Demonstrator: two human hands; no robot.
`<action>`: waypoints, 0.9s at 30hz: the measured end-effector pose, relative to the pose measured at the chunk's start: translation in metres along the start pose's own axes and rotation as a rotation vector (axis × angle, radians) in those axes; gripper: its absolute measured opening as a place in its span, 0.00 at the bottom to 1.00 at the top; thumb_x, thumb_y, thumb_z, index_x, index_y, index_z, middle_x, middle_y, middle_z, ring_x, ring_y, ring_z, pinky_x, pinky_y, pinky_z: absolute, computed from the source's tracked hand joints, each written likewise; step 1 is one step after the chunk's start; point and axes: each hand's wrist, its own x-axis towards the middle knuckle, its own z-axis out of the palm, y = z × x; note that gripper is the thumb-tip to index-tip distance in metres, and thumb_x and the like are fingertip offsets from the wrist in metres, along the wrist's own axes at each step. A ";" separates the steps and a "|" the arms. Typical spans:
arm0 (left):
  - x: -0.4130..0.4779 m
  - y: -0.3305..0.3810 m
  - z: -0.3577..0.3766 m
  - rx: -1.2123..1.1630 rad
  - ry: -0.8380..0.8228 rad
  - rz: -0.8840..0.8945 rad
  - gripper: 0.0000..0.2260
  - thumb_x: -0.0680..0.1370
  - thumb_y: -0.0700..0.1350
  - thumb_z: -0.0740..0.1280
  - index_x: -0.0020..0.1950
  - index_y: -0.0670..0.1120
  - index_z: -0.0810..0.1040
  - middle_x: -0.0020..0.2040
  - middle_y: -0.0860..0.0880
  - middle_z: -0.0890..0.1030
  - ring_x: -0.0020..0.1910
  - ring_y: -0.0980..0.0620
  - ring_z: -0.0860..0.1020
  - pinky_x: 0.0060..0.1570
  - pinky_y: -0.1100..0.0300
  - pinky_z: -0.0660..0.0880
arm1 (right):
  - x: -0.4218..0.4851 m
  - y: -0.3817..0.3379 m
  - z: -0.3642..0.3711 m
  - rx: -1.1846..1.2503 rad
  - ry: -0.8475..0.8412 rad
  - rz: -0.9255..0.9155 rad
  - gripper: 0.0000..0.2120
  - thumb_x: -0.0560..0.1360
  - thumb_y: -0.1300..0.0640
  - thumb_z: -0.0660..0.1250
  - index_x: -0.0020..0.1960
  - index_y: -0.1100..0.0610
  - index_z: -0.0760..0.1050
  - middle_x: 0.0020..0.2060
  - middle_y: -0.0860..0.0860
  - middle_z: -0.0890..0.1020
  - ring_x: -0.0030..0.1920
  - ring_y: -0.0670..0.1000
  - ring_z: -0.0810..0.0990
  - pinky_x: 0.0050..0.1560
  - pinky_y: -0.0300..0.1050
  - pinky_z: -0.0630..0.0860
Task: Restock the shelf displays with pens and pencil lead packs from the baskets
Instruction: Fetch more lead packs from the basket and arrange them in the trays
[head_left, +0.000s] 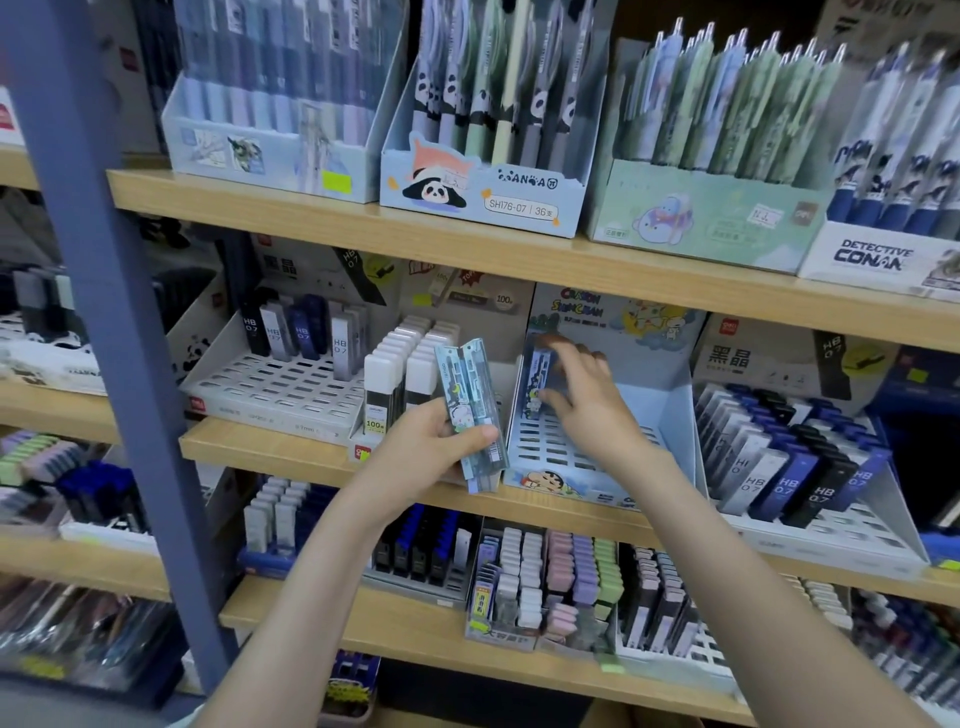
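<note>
Wooden shelves (291, 452) carry cardboard pen boxes labelled "SH176-07 | 36" (519, 205) and "DETECTIVE CONAN" (872, 257), with "HB 0.7" packs (779, 478) below. The left hand (431, 441) grips slim pale-blue, cartoon-printed lead packs (470, 395). The right hand (587, 400) pinches another pack (535, 382), upright at the back-left corner of the slotted "CRAYON SHINCHAN" tray (571, 457).
</note>
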 end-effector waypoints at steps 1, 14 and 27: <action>-0.001 0.001 0.000 -0.002 -0.003 -0.001 0.04 0.78 0.39 0.66 0.51 0.46 0.77 0.43 0.53 0.85 0.44 0.56 0.84 0.40 0.64 0.78 | -0.001 0.000 0.000 -0.019 0.014 -0.003 0.24 0.79 0.60 0.61 0.73 0.50 0.59 0.65 0.55 0.68 0.67 0.53 0.60 0.64 0.50 0.62; -0.004 0.009 0.020 0.193 -0.046 0.084 0.04 0.77 0.42 0.69 0.50 0.46 0.78 0.35 0.55 0.84 0.36 0.59 0.82 0.42 0.64 0.78 | -0.046 -0.047 -0.018 0.636 -0.016 0.128 0.10 0.71 0.60 0.73 0.46 0.57 0.73 0.35 0.50 0.75 0.29 0.46 0.71 0.29 0.40 0.69; 0.002 0.014 0.016 -0.027 0.021 0.081 0.02 0.78 0.39 0.66 0.50 0.43 0.76 0.39 0.47 0.84 0.42 0.50 0.83 0.44 0.52 0.81 | -0.013 0.010 -0.032 0.555 0.176 0.345 0.06 0.80 0.56 0.61 0.55 0.55 0.68 0.47 0.50 0.80 0.44 0.47 0.79 0.50 0.44 0.72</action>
